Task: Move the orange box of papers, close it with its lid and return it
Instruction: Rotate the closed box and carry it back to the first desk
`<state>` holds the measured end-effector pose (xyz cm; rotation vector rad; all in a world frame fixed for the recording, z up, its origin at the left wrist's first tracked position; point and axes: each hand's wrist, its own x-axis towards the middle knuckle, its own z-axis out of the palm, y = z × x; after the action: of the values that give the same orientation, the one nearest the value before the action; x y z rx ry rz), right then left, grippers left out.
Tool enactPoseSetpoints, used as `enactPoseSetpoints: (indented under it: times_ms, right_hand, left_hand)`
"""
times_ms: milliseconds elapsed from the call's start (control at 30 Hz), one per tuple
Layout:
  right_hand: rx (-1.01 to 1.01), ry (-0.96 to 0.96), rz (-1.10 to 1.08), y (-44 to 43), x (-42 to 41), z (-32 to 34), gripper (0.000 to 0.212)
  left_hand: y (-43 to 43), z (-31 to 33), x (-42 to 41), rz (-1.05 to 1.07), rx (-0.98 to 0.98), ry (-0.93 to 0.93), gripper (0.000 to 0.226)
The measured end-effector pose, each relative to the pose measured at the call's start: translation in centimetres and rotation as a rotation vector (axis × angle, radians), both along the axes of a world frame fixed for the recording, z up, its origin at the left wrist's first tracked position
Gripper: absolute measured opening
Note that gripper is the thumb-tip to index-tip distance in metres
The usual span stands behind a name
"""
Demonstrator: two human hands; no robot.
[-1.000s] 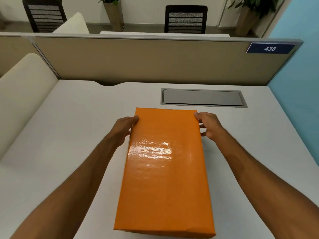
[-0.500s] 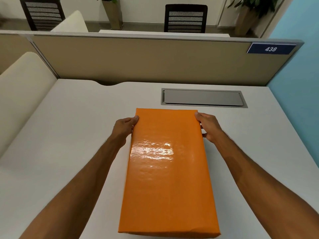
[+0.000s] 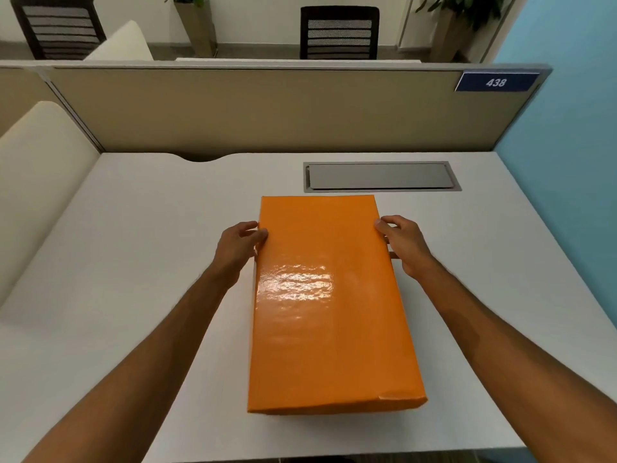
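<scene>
Two hands clasp the orange box [image 3: 329,305], lid on, between them on the white desk [image 3: 133,262]. Left hand [image 3: 238,247] and right hand [image 3: 405,245] press its far sides, thumbs on top, fingers curled.

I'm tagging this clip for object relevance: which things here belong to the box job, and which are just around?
Part of the job: orange box with its lid on, left hand, right hand, desk.

Just around: metal cable flap, partition, sign 438, chairs, plants.
</scene>
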<state>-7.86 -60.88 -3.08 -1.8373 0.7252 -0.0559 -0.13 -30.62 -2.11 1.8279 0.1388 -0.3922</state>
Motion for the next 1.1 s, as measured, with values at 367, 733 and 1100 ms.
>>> enactPoseSetpoints:
  times_ms: [367, 733, 1100]
  right_hand:
    - [0.035, -0.042, 0.002, 1.9, -7.9, -0.5, 0.040]
    - [0.170, -0.100, 0.015, 2.6, -15.0, -1.3, 0.036]
    - [0.467, 0.007, 0.104, 2.7, -18.4, -1.4, 0.058]
  left_hand:
    - [2.7, -0.7, -7.0, -0.017, -0.012, -0.050, 0.047]
    - [4.4, -2.3, -14.9, 0.102, -0.040, -0.059, 0.041]
    - [4.6, -2.3, -17.8, 0.072, -0.259, 0.216, 0.058]
